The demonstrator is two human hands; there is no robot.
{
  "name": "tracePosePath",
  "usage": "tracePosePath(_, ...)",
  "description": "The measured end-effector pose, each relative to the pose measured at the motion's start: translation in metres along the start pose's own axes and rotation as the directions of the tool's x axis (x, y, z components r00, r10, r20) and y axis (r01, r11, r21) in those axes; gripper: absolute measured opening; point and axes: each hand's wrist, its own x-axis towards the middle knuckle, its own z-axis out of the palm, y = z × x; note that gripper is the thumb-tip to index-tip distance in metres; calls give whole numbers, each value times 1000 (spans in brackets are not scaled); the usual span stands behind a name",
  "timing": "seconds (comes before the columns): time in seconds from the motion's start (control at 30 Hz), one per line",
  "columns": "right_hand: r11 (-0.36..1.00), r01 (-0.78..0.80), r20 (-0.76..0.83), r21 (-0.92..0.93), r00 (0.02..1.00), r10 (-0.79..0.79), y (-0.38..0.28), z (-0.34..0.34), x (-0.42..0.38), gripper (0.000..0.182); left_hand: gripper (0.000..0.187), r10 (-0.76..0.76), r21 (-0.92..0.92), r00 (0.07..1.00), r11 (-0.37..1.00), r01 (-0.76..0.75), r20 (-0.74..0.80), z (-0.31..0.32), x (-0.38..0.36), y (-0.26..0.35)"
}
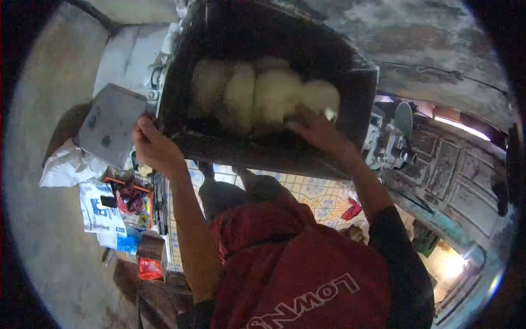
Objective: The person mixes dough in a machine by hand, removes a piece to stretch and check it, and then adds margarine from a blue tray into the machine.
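Note:
Several pale, rounded lumps that look like dough lie side by side in a dark, deep trough in front of me. My right hand reaches into the trough, its slightly blurred fingers apart against the lower edge of the right-hand lumps. A small white patch shows just beyond its knuckles. At the trough's left end, my left hand is closed, thumb and fingertips together beside a grey square plate. What those fingers grip, I cannot tell.
Metal machine parts stand off the trough's right end. At left, a white sack, printed packaging and a red packet are piled. Patterned tiles cover the floor below, with a red cloth on them. A wooden panel is at right.

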Motion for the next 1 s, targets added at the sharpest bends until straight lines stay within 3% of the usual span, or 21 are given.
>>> tracePosePath(0.1, 885, 33, 15, 465, 999, -45, 20, -27, -23, 65, 32, 37, 23, 999, 999, -37, 20, -2, 0, 2)
tracePosePath(0.13, 759, 68, -111, 647, 994, 5, 34, -30, -29, 62, 33, 110, -99, 994, 989, -110, -12, 2, 3, -10)
tracePosePath(0.17, 593, 124, -219, 796, 971, 91, 44, -28, -33, 59, 30, 43, -138, 999, 990, -41, 9, -2, 5, -20)
tracePosePath(0.2, 447, 145, -224, 883, 966, 130, 40, -34, -37, 59, 28, -19, -179, 999, 983, 25, 38, -3, 7, -22)
tracePosePath(0.27, 128, 199, -222, 972, 953, 207, 26, -58, -46, 58, 27, -40, -195, 998, 979, 50, 54, 1, 6, -20)
tracePosePath(0.37, 85, 255, -267, 963, 943, 198, 22, -65, -37, 56, 29, 36, -130, 999, 991, -34, 9, 2, 2, -18)
tracePosePath(0.47, -210, 220, -233, 953, 972, -40, 39, -54, -7, 52, 28, 27, -123, 1000, 992, -28, -6, 1, 4, -14)
tracePosePath(0.57, -200, 375, -378, 905, 926, 26, 36, 6, 44, 45, 28, -23, -155, 1000, 988, 23, -1, 2, 3, -7)
tracePosePath(0.6, 287, 420, -411, 861, 907, -94, 26, 23, 54, 39, 28, -27, -168, 1000, 985, 28, 5, 2, 5, -9)
tracePosePath(0.67, 609, 248, -240, 753, 966, -97, 10, 39, 62, 33, 28, 16, -177, 1000, 984, -16, -1, 1, 4, -13)
tracePosePath(0.73, 330, -127, 103, 936, 991, 88, -1, 38, 61, 32, 27, 123, -174, 992, 977, -123, -10, 1, 4, -11)
tracePosePath(0.8, 609, 170, -107, 775, 984, -140, 17, 31, 76, 31, 27, 100, -22, 995, 995, -100, -8, -3, 4, -12)
tracePosePath(0.83, 723, 219, -156, 655, 976, -155, 27, 18, 84, 28, 27, 95, 46, 995, 994, -94, -12, -2, 5, -15)
tracePosePath(0.87, 821, 253, -205, 511, 964, -169, 37, 5, 92, 25, 29, 142, -113, 990, 983, -142, -7, 0, 5, -22)
tracePosePath(0.9, 895, 267, -253, 356, 950, -183, 47, -7, 100, 22, 29, 148, -95, 989, 984, -148, -12, 0, 7, -19)
tracePosePath(0.97, 922, 46, -235, 386, 971, 49, 36, -50, 69, 19, 30, 137, -49, 990, 989, -139, -31, 0, 5, -13)
tracePosePath(1.0, 938, 164, -314, 305, 947, -63, 37, -60, 44, 19, 30, 54, -69, 999, 996, -54, -9, 0, 6, -15)
